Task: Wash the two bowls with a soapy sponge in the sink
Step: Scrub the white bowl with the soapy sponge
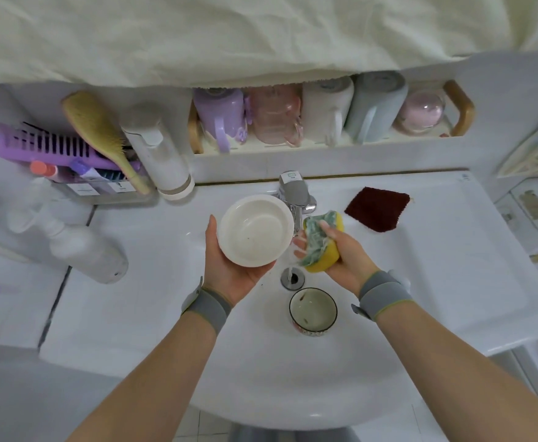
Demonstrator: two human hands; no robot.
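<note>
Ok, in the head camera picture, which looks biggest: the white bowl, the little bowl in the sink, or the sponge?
1. White bowl, clearly biggest, though the left hand holds it nearer the camera.
2. Little bowl and sponge look about alike; unsure, since the right hand covers part of the sponge.

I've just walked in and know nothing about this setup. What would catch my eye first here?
Probably the two hands over the white sink: the left hand holds a white bowl tilted up, and the right hand grips a yellow and green sponge under the tap. A second, dark-rimmed bowl sits in the basin beside the drain, and a dark red cloth lies on the sink's right ledge.
</note>
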